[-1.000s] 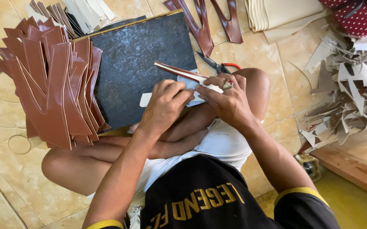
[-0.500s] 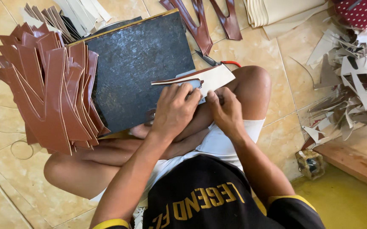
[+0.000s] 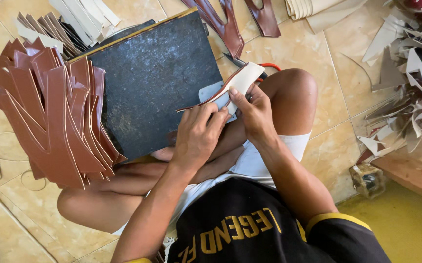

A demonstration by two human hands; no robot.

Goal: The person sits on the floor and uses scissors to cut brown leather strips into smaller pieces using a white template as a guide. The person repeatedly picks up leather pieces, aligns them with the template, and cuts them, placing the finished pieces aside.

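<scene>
Brown-edged, one cut leather strap piece (image 3: 235,86) sits pinched between both hands over the dark cutting board (image 3: 157,83): left hand (image 3: 198,134) clamped on its near end, right hand (image 3: 252,109) gripping its pale underside. Two loose brown straps (image 3: 230,29) lie beyond.

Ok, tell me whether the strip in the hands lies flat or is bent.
Bent: the strip curves edge-up between the left hand and right hand.

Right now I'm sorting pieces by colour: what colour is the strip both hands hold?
The strip is brown on one face, cream-white on the other; head view.
</scene>
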